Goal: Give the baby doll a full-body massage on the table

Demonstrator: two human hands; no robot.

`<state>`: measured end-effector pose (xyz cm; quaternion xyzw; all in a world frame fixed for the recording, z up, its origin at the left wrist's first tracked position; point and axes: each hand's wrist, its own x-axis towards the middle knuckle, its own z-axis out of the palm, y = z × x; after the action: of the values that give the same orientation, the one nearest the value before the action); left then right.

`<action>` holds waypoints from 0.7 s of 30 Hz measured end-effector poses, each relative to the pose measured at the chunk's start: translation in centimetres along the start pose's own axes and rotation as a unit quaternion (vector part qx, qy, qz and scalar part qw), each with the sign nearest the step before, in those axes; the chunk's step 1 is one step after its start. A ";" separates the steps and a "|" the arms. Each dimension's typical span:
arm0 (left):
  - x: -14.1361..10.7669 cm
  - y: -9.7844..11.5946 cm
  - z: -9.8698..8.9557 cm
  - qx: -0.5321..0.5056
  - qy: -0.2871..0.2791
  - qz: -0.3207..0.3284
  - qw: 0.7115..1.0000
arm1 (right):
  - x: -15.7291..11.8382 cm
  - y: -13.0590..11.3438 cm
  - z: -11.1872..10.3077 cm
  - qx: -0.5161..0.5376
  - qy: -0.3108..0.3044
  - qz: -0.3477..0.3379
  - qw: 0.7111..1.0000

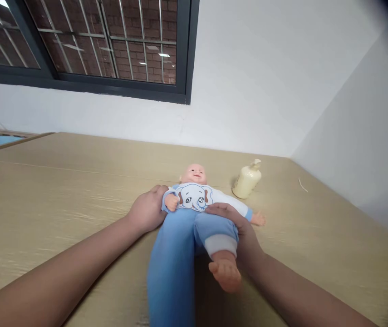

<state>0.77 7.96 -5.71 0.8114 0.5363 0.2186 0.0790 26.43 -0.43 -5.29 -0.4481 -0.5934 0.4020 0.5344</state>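
Note:
A baby doll (194, 174) lies on its back on the table, its head away from me. It wears a white top with blue cuffs and an elephant print (194, 196), and blue trousers (174, 268). One trouser leg extends toward me past the lower edge, its foot out of view; at the other, a bare foot shows below a white cuff. My left hand (149, 209) grips the doll's side by the sleeve, fingertips partly hidden. With fingers across the waist, my right hand (238, 222) is closed around the doll's hip and upper leg.
A cream pump bottle (247, 180) stands right of the doll's head. Farther right, a thin pale strip (303, 185) lies on the wooden table (61, 190). White walls (248, 91) border the table behind and right; a dark-framed barred window (112, 81) is above.

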 end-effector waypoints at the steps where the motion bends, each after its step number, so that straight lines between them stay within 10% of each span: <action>1: 0.0 0.0 0.1 0.013 -0.003 0.007 1.000 | 0.3 -0.1 0.1 0.021 -0.001 0.028 0.999; 5: -0.1 -0.2 0.4 0.027 0.002 0.016 1.000 | 0.7 -0.3 0.5 0.079 -0.007 0.096 0.992; 11: 0.0 -1.5 0.3 -0.185 0.038 -0.090 0.978 | -0.4 -0.4 -0.6 -0.055 -0.097 -0.063 0.992; 21: 1.2 -3.3 1.6 -0.711 0.011 -0.220 0.668 | -2.0 -3.1 -0.2 -0.226 -0.357 -0.172 0.890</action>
<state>-0.84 10.62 -8.03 0.3654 0.3827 0.5186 0.6716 26.36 -3.21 -2.85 -0.2738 -0.8867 0.2918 0.2315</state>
